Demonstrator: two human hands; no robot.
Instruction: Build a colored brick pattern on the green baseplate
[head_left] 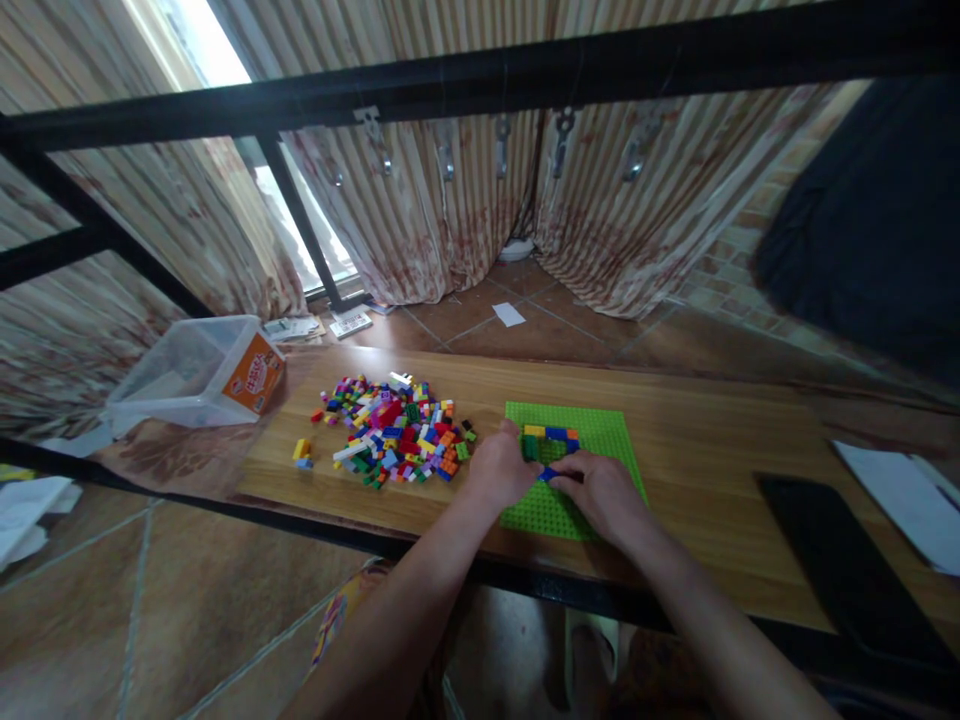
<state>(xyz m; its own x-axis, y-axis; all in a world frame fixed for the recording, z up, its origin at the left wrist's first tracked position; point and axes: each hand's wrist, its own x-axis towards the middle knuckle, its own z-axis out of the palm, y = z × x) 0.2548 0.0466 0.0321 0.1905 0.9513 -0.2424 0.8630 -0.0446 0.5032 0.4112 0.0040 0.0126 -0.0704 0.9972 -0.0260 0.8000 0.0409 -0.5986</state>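
Note:
A green studded baseplate (600,425) lies on the wooden tabletop. On it, building bricks form a small rectangular outline, with a yellow brick (535,431), a blue brick at the back (556,434), an orange brick (572,435) and a green brick (529,447). At the near side of this outline a small blue building brick (548,474) sits between the fingertips of both hands. My left hand (501,468) is closed, its fingertips at the brick's left end. Thumb and fingers of my right hand (600,490) pinch the right end. My fingers partly hide the outline's near side.
Left of the baseplate lies a loose pile of mixed bricks (409,440). A clear plastic bin (172,410) with an orange label stands at the far left. A dark flat slab (847,570) and white paper (900,495) lie at right. A black metal bar (465,95) crosses above.

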